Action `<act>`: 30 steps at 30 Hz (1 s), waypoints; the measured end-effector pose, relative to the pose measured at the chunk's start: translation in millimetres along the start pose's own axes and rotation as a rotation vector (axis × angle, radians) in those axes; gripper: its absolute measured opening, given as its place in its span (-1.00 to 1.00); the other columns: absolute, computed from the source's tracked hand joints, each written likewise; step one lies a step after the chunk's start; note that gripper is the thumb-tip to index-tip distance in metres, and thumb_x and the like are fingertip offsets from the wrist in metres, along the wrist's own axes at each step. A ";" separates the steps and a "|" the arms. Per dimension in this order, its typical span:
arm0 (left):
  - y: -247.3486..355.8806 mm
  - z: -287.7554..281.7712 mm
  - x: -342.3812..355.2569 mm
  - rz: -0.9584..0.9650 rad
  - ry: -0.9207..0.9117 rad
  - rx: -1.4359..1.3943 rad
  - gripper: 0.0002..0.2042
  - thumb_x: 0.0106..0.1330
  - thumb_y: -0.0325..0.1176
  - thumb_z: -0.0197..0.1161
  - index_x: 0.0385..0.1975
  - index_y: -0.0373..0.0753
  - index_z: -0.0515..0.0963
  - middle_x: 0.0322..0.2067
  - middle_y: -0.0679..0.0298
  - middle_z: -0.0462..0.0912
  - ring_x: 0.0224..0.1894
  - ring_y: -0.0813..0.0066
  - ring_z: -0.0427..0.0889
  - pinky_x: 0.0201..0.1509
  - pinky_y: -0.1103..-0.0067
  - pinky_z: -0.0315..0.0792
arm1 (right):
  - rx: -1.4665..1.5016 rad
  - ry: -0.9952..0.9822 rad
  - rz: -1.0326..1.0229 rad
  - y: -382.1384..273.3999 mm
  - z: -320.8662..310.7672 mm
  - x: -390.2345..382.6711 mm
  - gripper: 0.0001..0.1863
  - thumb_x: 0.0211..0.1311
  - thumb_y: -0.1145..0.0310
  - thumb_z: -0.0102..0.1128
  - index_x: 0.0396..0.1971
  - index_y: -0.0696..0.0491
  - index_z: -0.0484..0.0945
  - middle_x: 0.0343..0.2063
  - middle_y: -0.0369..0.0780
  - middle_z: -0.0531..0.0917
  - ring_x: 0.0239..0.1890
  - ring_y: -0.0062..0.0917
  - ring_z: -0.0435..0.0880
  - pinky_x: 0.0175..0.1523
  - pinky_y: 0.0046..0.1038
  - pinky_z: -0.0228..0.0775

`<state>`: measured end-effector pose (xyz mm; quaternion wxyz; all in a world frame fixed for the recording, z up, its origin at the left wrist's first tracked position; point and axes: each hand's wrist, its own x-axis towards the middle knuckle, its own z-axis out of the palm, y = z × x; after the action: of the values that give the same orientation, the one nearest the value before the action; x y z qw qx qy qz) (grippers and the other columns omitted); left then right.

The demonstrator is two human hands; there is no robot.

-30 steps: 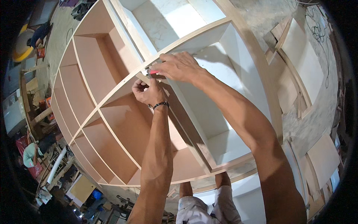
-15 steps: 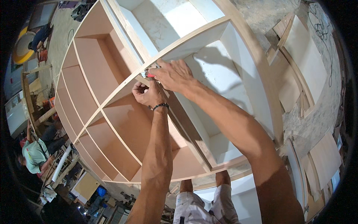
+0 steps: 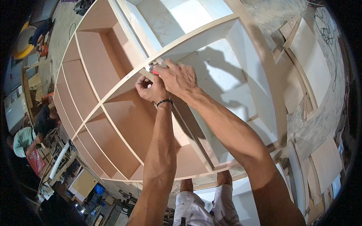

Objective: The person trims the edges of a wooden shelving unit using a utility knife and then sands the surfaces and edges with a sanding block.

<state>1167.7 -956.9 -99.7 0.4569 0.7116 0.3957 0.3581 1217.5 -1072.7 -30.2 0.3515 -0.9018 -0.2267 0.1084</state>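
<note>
Possibly the first trouble lies at the left hand (image 3: 154,89), whose fingers curl just beside a pale strip (image 3: 146,74) under the cabinet's long wooden rail (image 3: 128,77). If that strip is loose and gets nudged, it could tilt or drop into the pinkish-brown compartment (image 3: 130,115) below. Next comes the small red tool (image 3: 155,70), set where the rail meets the divider (image 3: 189,128) and grasped by the right hand (image 3: 181,79). The 2 hands work nearly touching, so a slip of the tool, from too much push or a poor angle, could nick the left fingers or scar the rail's edge. If the right hand's hold loosens, the tool could fall into the white compartment (image 3: 228,100) on the right.

As for what is hard to see, the co-worker (image 3: 23,142) at the far left is dim and bent by the lens. The left fingertips turn inward, so I cannot tell whether they pinch the strip or only rest by it. The tool's pale working end is tiny, its kind unclear, and the right fingers cover most of its body. Both forearms are cut off at the lower edge, and the right one hides part of the white compartment.
</note>
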 end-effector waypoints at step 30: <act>5.3 2.4 -3.3 0.051 0.000 -0.014 -0.62 0.10 -0.50 0.62 -0.19 -0.32 0.51 -0.38 0.27 0.64 -0.39 0.54 0.61 -0.32 0.59 0.55 | 0.004 0.109 -0.077 16.5 2.7 -5.1 -0.68 0.25 0.38 0.25 -0.01 -0.21 0.72 -0.07 -0.28 0.68 -0.19 -0.22 0.74 -0.14 -0.12 0.60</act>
<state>1169.7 -962.1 -96.0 0.4525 0.7182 0.3753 0.3724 1217.6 -1084.3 -43.3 0.3691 -0.8962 -0.2418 0.0460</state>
